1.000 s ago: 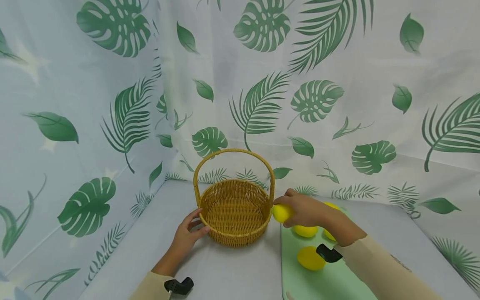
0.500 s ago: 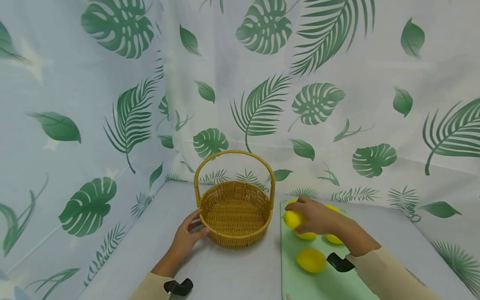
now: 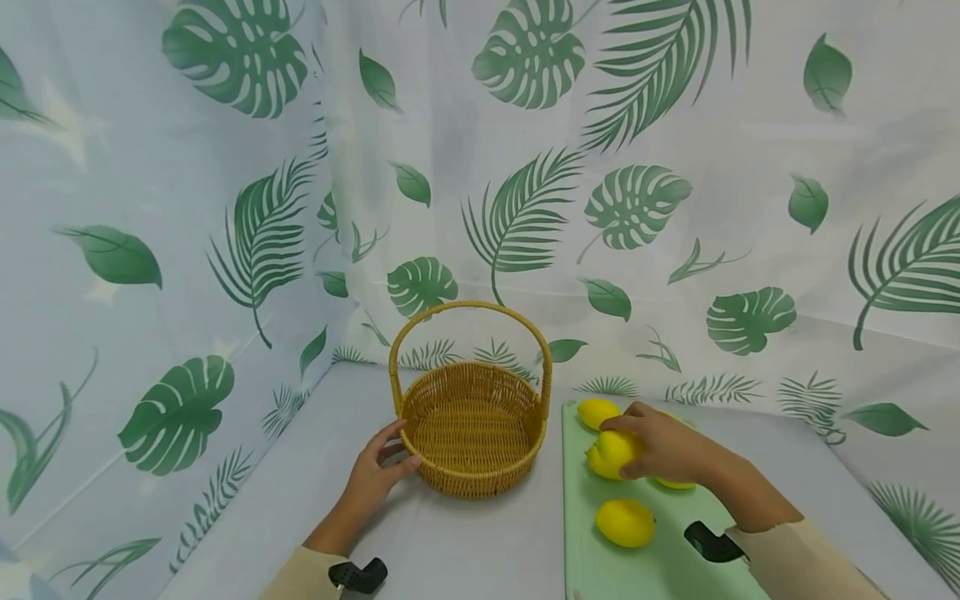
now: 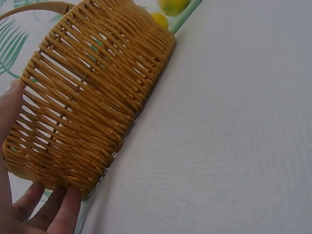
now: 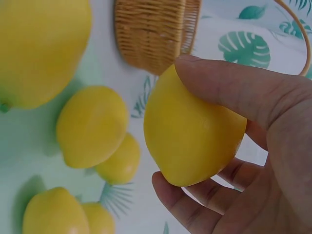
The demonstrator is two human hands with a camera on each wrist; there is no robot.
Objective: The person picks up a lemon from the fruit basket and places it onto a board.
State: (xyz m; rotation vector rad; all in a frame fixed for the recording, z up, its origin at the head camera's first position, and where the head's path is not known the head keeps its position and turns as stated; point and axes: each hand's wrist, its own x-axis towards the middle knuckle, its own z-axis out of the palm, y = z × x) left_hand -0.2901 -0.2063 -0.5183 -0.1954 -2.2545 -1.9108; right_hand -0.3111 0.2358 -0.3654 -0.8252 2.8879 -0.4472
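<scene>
A yellow lemon (image 5: 190,131) is in my right hand (image 3: 666,442), held between the thumb and the fingertips. In the head view it overlaps another lemon over the light green board (image 3: 581,567). My left hand (image 3: 378,467) holds the near left side of a round wicker basket (image 3: 472,483). The left wrist view shows the thumb at the rim and the fingertips against the lower wall. The basket stands upright with its tall handle (image 3: 471,304) up, and its woven bottom is bare.
Several more lemons lie on the board, among them a front lemon (image 3: 625,523) and a back lemon (image 3: 597,412); others are partly behind my right hand. The board lies right of the basket on a white tabletop (image 3: 480,550). Leaf-print cloth (image 3: 510,208) hangs behind and at left.
My right hand has moved right, from beside the basket's rim to over the board, with the lemon in its fingers. My left hand and the basket stay put.
</scene>
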